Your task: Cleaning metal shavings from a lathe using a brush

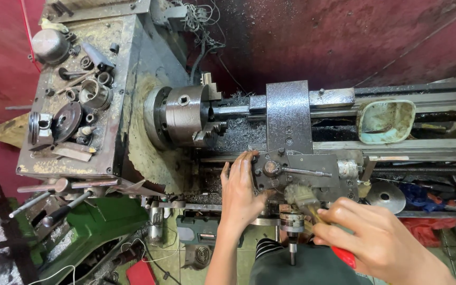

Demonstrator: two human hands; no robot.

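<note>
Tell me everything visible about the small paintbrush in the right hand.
The small paintbrush with worn, dirty pale bristles has a yellowish ferrule and a red handle showing below the fingers. The right hand grips it, bristles pointing up-left against the grey metal lathe carriage. The bristles look splayed and grimy. The left hand rests on the carriage beside it, not touching the brush.

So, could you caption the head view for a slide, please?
Left hand rests on lathe carriage; right hand brushes it.
</note>
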